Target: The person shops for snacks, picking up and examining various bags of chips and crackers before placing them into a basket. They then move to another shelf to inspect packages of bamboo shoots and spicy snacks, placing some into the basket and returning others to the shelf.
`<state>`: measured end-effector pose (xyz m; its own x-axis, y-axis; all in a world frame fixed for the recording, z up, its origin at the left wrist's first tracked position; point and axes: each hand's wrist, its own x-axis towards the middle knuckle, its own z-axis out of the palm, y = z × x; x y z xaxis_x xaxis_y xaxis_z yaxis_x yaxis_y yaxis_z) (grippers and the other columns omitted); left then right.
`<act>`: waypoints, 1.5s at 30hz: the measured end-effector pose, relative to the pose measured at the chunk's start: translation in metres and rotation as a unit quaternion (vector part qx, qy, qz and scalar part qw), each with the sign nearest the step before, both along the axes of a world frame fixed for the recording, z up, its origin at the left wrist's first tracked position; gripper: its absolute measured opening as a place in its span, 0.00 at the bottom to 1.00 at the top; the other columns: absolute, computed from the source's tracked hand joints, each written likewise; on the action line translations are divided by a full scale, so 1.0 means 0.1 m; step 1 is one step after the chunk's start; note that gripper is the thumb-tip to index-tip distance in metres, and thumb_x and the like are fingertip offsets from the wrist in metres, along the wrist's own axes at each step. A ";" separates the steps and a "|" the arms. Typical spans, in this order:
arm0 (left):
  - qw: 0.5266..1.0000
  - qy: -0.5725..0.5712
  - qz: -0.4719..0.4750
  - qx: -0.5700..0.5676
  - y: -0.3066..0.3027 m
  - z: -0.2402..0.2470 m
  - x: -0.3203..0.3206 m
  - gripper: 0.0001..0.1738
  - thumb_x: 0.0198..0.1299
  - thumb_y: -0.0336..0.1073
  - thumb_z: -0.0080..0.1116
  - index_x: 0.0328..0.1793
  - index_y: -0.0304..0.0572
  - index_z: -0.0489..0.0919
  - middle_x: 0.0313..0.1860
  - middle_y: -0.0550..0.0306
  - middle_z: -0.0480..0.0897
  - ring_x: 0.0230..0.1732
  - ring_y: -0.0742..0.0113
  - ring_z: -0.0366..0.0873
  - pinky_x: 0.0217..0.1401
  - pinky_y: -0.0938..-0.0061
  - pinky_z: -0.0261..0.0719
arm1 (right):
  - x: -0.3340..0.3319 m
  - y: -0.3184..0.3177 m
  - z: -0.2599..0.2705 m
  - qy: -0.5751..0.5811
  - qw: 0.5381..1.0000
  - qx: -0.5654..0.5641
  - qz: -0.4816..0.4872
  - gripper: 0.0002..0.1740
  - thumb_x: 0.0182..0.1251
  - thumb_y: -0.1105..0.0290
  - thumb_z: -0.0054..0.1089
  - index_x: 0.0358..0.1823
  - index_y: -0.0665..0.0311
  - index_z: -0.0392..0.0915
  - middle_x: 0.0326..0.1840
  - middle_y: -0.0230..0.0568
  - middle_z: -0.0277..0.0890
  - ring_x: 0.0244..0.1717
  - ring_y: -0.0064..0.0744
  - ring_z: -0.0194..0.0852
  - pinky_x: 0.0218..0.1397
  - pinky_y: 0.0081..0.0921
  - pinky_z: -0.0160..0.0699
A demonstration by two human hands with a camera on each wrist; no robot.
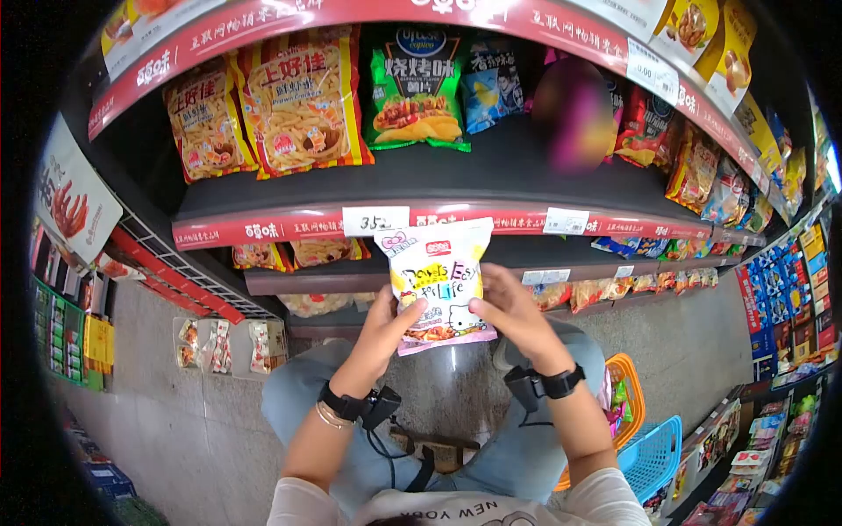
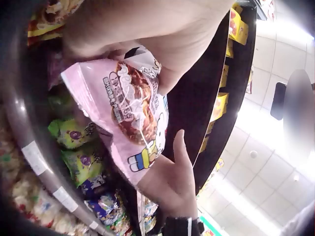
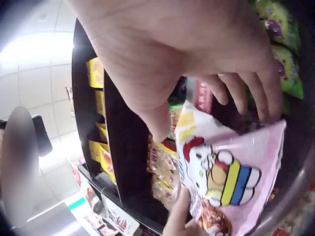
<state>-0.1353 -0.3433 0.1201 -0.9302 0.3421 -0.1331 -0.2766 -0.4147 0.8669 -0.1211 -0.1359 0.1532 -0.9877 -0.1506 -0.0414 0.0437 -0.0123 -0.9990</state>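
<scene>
A white and pink snack bag (image 1: 447, 263) with a cartoon cat on its front is held up before the shelves. My left hand (image 1: 381, 326) grips its left side, thumb on the front and fingers behind. Over on the right side is my right hand (image 1: 517, 317), its thumb overlapping the bag's edge in the head view. In the left wrist view the right hand (image 2: 170, 187) has its thumb raised clear of the bag and its palm spread. From the right wrist, the bag's pink lower end (image 3: 256, 172) shows below loosely extended fingers (image 3: 238, 98).
Prawn cracker bags (image 1: 303, 105), a green chip bag (image 1: 417, 92) and other snacks line the shelf ahead. A price-tagged shelf edge (image 1: 307, 225) runs behind the held bag. Orange (image 1: 627, 394) and blue baskets (image 1: 653, 456) stand at the right knee, a bin of packets (image 1: 241, 346) left.
</scene>
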 end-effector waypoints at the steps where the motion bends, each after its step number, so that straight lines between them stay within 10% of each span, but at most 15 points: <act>1: 1.000 -0.022 -0.018 0.000 0.01 -0.06 0.03 0.26 0.62 0.34 0.57 0.62 0.33 0.63 0.56 0.52 0.74 0.58 0.69 0.71 0.59 0.72 0.70 | 0.02 -0.03 -0.13 -0.023 0.997 -0.055 0.042 0.31 0.63 0.64 0.62 0.63 0.68 0.61 0.55 0.42 0.72 0.52 0.27 0.72 0.56 0.25 0.72; 9: 0.991 -0.110 -0.066 -0.031 0.04 -0.33 0.11 0.27 0.63 0.41 0.58 0.59 0.28 0.65 0.53 0.48 0.76 0.52 0.68 0.77 0.54 0.74 0.75 | 0.04 0.07 -0.59 -0.212 0.952 -0.199 0.092 0.29 0.62 0.68 0.63 0.62 0.71 0.63 0.56 0.41 0.72 0.55 0.28 0.73 0.58 0.26 0.72; 42: 0.990 0.004 -0.046 -0.136 0.48 -0.83 -0.15 0.28 0.56 0.37 0.66 0.58 0.29 0.70 0.53 0.50 0.77 0.52 0.68 0.75 0.51 0.71 0.75 | 0.02 0.32 -1.14 -0.157 0.970 -0.185 -0.034 0.27 0.55 0.75 0.67 0.55 0.71 0.67 0.51 0.42 0.75 0.51 0.29 0.74 0.55 0.27 0.73; 45: 0.898 0.128 0.052 -0.418 0.50 -0.83 -0.06 0.32 0.54 0.41 0.67 0.59 0.30 0.69 0.53 0.48 0.76 0.53 0.66 0.74 0.53 0.68 0.74 | 0.01 0.29 -1.32 -0.090 0.978 -0.121 -0.147 0.28 0.54 0.74 0.67 0.55 0.71 0.65 0.49 0.41 0.76 0.49 0.28 0.74 0.53 0.25 0.74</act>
<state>-0.1416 -0.2933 0.0368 -0.9882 0.1312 -0.0794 -0.0207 0.3992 0.9166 -0.1201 -0.1074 0.0214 -0.9701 0.1111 -0.2159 0.1769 -0.2855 -0.9419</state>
